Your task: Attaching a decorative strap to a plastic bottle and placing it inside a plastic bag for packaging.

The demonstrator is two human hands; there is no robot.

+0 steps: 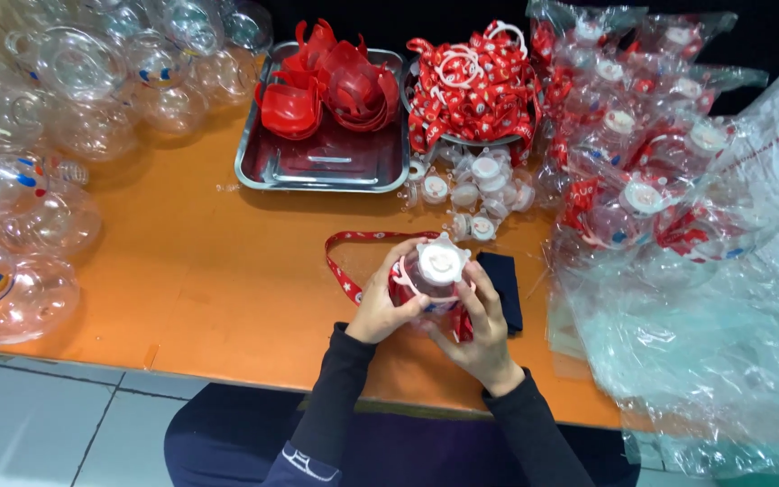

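A clear bottle (432, 280) with a white lid and red strap is held upright between both hands near the bench (209, 271) front edge. The left hand (380, 307) is closed around its side at nine o'clock; the right hand (484, 334) is wrapped around it at four o'clock. A dark cloth (504, 284) lies just beside it at three o'clock. At twelve o'clock sits a metal tray (322, 162) of red parts, with loose white caps (475, 194) nearer. Bagged bottles (642, 171) are piled at two o'clock.
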